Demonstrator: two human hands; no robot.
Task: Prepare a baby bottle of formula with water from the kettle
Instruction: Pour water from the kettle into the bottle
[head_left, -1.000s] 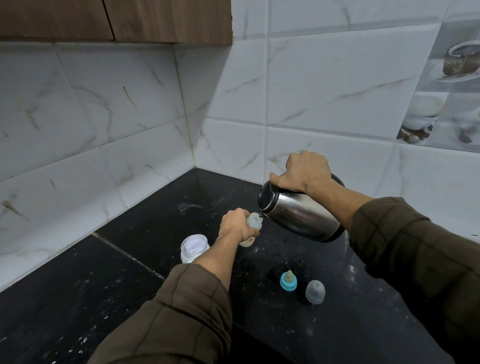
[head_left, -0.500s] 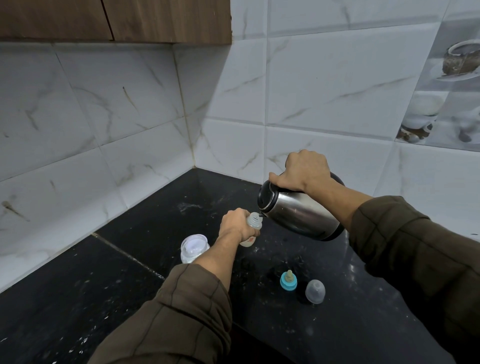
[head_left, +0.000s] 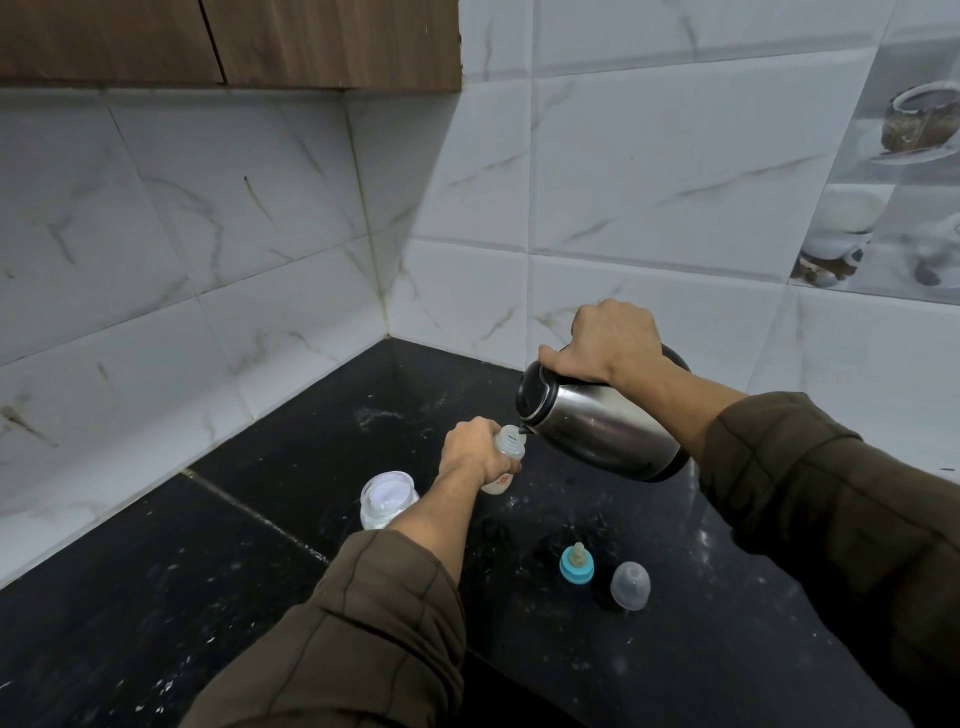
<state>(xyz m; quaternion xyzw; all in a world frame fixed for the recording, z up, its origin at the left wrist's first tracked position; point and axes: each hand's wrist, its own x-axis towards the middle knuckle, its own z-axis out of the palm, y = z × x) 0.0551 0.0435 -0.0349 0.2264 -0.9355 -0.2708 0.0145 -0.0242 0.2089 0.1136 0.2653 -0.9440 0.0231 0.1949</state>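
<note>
My left hand (head_left: 470, 449) grips a small clear baby bottle (head_left: 508, 449) that stands on the black counter (head_left: 260, 597), its open neck showing above my fingers. My right hand (head_left: 608, 340) holds the handle of a steel kettle (head_left: 597, 423), tilted left, with its spout right at the bottle's mouth. A blue ring with the teat (head_left: 576, 563) and a clear cap (head_left: 630, 584) lie on the counter in front of the kettle. An open glass jar of white powder (head_left: 387, 499) stands left of my forearm.
White marble-look tiled walls (head_left: 208, 249) meet in a corner behind the counter. A wooden cabinet (head_left: 234, 41) hangs at the upper left. The counter is speckled with white powder or spots.
The kettle has tipped very slightly further, its base rising a little. Both hands and the bottle stay where they were.
</note>
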